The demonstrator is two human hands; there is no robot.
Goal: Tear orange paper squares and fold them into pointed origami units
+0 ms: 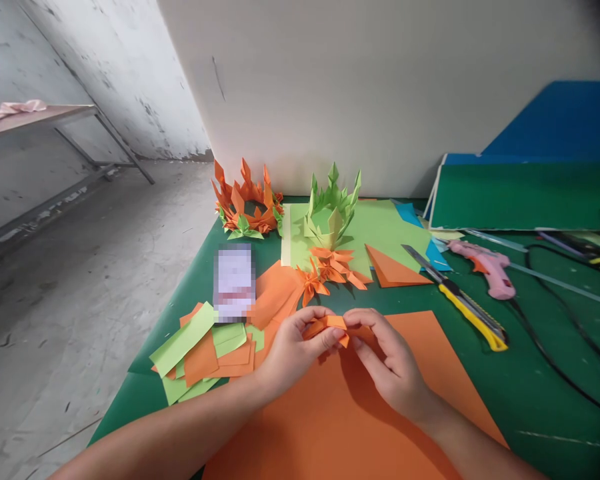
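Note:
A small piece of folded orange paper [336, 322] is pinched between the thumb and fingers of my left hand [300, 339]. My right hand [391, 360] has its fingers curled at the paper's right end, index finger and thumb touching it. Both hands are just above a large orange sheet [350, 427]. Beyond them lie several folded orange paper flowers [333, 267]. A green paper crown [333, 210] and an orange paper crown [246, 207] with green leaf pieces stand at the back of the table.
Cut green and orange paper pieces [200, 357] lie left, below a blurred phone-like rectangle [235, 280]. A yellow utility knife [467, 310], its blade out, and a pink glue gun [485, 267] with a black cord lie right. A folded orange triangle [397, 269] lies near the blade.

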